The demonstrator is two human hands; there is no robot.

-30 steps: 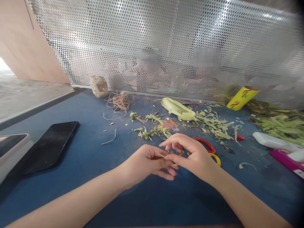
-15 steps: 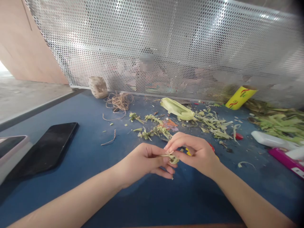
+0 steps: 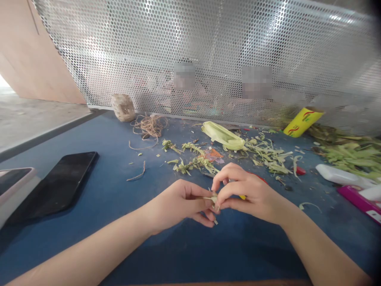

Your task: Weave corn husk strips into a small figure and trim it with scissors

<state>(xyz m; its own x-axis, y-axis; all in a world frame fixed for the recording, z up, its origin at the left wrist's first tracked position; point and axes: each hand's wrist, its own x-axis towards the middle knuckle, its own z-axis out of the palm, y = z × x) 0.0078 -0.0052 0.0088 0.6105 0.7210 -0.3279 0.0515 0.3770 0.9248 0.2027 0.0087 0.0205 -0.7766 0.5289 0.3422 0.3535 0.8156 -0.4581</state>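
Right hand [image 3: 245, 194] has shifted slightly rightward; its fingertips now meet the pale leaf piece [image 3: 214, 199] held by the left hand [image 3: 178, 206].
Hands together: left thumb and fingers pinch the piece, right fingertips gripping its outer end. Scissors [image 3: 242, 197], partly hidden, lie just beyond the right hand. Leaf clippings [image 3: 182, 167] lie beyond both hands; farther out, a perforated metal screen [image 3: 143, 59] bounds the far edge. Blue tabletop [image 3: 190, 254] runs from the hands to the near edge and, leftward, to a black phone [image 3: 56, 182]. Right of the right hand: tilted yellow cup [image 3: 303, 122], dark lettering too small to read; purple pack [image 3: 354, 200], label unreadable.
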